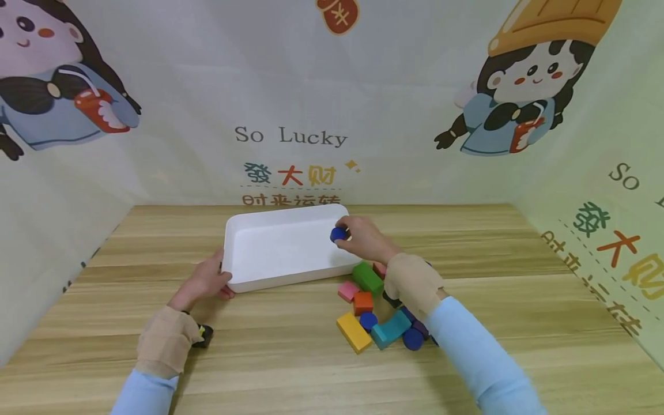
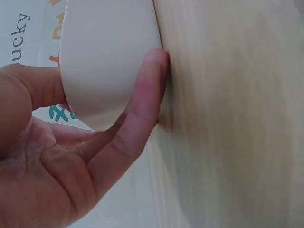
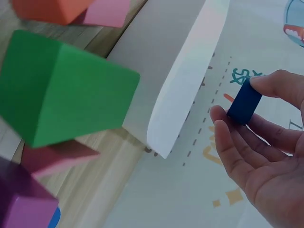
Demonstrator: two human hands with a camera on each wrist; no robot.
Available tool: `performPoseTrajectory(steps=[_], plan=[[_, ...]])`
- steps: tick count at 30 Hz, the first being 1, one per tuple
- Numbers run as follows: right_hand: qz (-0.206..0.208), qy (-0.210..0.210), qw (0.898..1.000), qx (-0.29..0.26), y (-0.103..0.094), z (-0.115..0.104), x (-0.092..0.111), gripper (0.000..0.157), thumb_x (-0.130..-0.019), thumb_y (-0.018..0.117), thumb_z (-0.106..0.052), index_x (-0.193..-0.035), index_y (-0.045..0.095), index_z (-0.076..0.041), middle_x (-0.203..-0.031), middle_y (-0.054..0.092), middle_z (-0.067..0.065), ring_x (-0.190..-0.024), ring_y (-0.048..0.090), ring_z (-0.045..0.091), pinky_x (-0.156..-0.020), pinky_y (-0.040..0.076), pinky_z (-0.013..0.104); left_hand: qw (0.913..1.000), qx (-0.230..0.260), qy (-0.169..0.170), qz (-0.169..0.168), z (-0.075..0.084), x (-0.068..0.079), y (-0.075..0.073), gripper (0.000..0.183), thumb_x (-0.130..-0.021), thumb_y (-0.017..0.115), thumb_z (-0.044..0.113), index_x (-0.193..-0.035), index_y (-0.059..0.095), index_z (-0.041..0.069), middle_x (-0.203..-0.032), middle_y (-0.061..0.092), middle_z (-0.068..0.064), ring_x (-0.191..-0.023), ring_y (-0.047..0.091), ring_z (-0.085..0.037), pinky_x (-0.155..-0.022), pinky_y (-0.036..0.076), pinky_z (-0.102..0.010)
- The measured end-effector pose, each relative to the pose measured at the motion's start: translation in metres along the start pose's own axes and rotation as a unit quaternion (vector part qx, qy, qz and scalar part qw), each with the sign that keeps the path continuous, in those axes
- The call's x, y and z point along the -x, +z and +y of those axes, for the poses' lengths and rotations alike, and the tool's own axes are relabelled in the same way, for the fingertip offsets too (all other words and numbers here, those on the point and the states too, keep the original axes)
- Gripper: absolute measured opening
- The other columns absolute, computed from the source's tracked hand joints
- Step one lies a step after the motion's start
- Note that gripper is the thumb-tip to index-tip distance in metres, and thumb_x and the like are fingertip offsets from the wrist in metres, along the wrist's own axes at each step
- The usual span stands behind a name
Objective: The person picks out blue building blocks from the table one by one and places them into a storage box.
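Observation:
A shallow white tray (image 1: pixel 280 245) lies on the wooden table, slightly turned. At its near left corner my left hand (image 1: pixel 207 278) grips it, with the thumb at the rim and fingers along the outer wall (image 2: pixel 111 57). My right hand (image 1: pixel 365 237) pinches a blue round block (image 1: pixel 338 234) between thumb and fingertips, over the tray's right end. In the right wrist view the blue block (image 3: pixel 244 102) shows its edge, held above the level of the tray wall. The inside of the tray holds nothing that I can see.
Loose blocks lie right of and in front of the tray: green (image 1: pixel 368 278), pink (image 1: pixel 348 291), orange (image 1: pixel 363 303), yellow (image 1: pixel 354 332), a teal arch (image 1: pixel 391 329) and several blue and purple ones. My right forearm partly covers the pile. A printed cloth (image 1: pixel 290 86) hangs behind.

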State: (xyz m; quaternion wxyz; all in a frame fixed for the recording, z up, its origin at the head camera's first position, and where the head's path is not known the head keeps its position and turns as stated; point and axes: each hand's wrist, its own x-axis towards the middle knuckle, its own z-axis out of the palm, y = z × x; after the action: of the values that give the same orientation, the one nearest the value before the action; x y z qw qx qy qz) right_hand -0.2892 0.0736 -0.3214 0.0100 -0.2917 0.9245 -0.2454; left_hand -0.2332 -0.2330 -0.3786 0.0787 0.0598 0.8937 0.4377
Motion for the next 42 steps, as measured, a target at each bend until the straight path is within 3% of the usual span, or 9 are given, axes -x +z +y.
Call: performPoseTrajectory(steps=[11, 14, 21, 25, 28, 32, 34, 37, 42], plan=[[-0.03, 0.012, 0.998, 0.052, 0.02, -0.001, -0.022, 0.034, -0.081, 0.061, -0.011, -0.109, 0.055, 0.007, -0.105, 0.06, 0.018, -0.095, 0.057, 0.025, -0.086, 0.048, 0.03, 0.9999, 0.008, 0.007, -0.005, -0.007, -0.003, -0.002, 0.047, -0.083, 0.04, -0.006, -0.125, 0.022, -0.013, -0.088, 0.051, -0.03, -0.052, 0.061, -0.021, -0.048, 0.054, -0.032], [-0.03, 0.001, 0.998, 0.057, 0.045, 0.032, -0.044, 0.035, -0.08, 0.063, -0.021, -0.108, 0.057, 0.0, -0.105, 0.061, 0.013, -0.094, 0.057, 0.02, -0.084, 0.048, 0.025, 0.9993, 0.019, 0.031, -0.009, -0.019, -0.01, -0.002, 0.045, -0.083, 0.041, -0.005, -0.123, 0.023, -0.012, -0.084, 0.051, -0.029, -0.051, 0.061, -0.02, -0.047, 0.054, -0.03], [0.002, -0.042, 0.992, 0.121, 0.161, 0.184, -0.144, 0.046, -0.073, 0.067, -0.044, -0.107, 0.058, -0.016, -0.098, 0.062, 0.001, -0.085, 0.055, 0.013, -0.075, 0.049, 0.028, 1.0, -0.001, 0.001, -0.002, -0.002, -0.001, -0.002, 0.048, -0.083, 0.039, -0.007, -0.127, 0.021, -0.013, -0.088, 0.051, -0.031, -0.052, 0.06, -0.02, -0.048, 0.054, -0.032], [-0.008, -0.045, 0.992, 0.121, 0.193, 0.222, -0.173, 0.052, -0.067, 0.061, -0.062, -0.104, 0.057, -0.025, -0.095, 0.059, -0.006, -0.082, 0.051, 0.009, -0.075, 0.047, 0.025, 0.9999, -0.012, -0.008, 0.001, 0.001, 0.001, -0.001, 0.047, -0.083, 0.038, -0.008, -0.126, 0.021, -0.014, -0.088, 0.051, -0.031, -0.052, 0.06, -0.02, -0.048, 0.054, -0.031], [-0.034, -0.031, 0.991, 0.128, 0.203, 0.23, -0.182, 0.046, -0.069, 0.064, -0.056, -0.103, 0.058, -0.026, -0.093, 0.059, -0.007, -0.082, 0.052, 0.009, -0.074, 0.047, 0.025, 0.9999, -0.012, -0.006, 0.002, 0.001, 0.001, 0.0, 0.045, -0.083, 0.038, -0.009, -0.125, 0.022, -0.014, -0.087, 0.051, -0.031, -0.052, 0.06, -0.02, -0.049, 0.054, -0.031], [-0.048, -0.03, 0.989, 0.139, 0.202, 0.225, -0.177, 0.017, -0.071, 0.068, -0.034, -0.086, 0.062, -0.027, -0.08, 0.058, -0.009, -0.072, 0.052, 0.01, -0.064, 0.047, 0.024, 0.9999, -0.01, -0.005, 0.001, 0.001, 0.001, 0.0, 0.045, -0.083, 0.038, -0.008, -0.125, 0.022, -0.014, -0.087, 0.051, -0.032, -0.052, 0.059, -0.019, -0.049, 0.054, -0.031], [-0.041, -0.038, 0.989, 0.14, 0.19, 0.209, -0.165, 0.008, -0.07, 0.066, -0.029, -0.076, 0.061, -0.027, -0.073, 0.055, -0.01, -0.067, 0.05, 0.009, -0.058, 0.044, 0.022, 0.9999, -0.011, -0.003, 0.001, 0.0, 0.0, 0.0, 0.046, -0.083, 0.037, -0.008, -0.126, 0.022, -0.014, -0.086, 0.051, -0.032, -0.052, 0.059, -0.019, -0.049, 0.054, -0.031], [-0.063, -0.024, 0.989, 0.134, 0.157, 0.161, -0.136, 0.008, -0.076, 0.063, -0.023, -0.082, 0.065, -0.02, -0.078, 0.06, -0.004, -0.071, 0.053, 0.013, -0.062, 0.046, 0.024, 1.0, -0.01, -0.002, 0.001, -0.001, 0.0, 0.0, 0.046, -0.083, 0.037, -0.009, -0.126, 0.021, -0.015, -0.086, 0.051, -0.032, -0.052, 0.059, -0.019, -0.049, 0.054, -0.031], [-0.076, -0.03, 0.99, 0.118, 0.14, 0.133, -0.119, 0.014, -0.072, 0.065, -0.021, -0.086, 0.065, -0.016, -0.077, 0.059, -0.002, -0.069, 0.052, 0.012, -0.058, 0.045, 0.023, 0.9999, -0.009, -0.006, 0.003, -0.001, 0.001, 0.0, 0.047, -0.083, 0.038, -0.009, -0.126, 0.021, -0.014, -0.086, 0.051, -0.032, -0.052, 0.059, -0.02, -0.049, 0.054, -0.031]])
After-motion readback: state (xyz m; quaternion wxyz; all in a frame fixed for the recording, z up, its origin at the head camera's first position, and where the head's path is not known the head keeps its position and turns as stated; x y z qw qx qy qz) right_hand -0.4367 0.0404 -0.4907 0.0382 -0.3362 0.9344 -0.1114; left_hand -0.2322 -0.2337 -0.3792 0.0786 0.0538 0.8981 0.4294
